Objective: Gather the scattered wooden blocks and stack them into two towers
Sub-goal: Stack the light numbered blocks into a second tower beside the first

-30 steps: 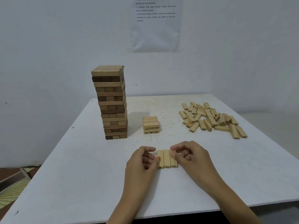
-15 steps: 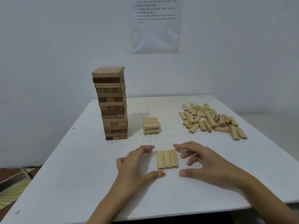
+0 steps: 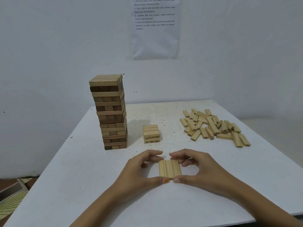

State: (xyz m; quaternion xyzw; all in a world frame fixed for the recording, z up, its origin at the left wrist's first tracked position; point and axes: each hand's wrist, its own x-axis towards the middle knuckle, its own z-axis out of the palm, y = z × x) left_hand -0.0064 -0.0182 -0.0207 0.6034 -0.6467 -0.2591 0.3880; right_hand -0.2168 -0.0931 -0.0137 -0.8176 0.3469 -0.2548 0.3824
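Low in the frame's centre, left hand [image 3: 141, 171] and right hand [image 3: 201, 169] pinch three blocks [image 3: 170, 168] by their ends; they look light, stiff and liable to slide apart.

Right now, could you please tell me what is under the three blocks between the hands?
The three blocks lie flat, side by side, on the white table; nothing else shows beneath. The left hand and right hand pinch their ends; the undersides are covered.
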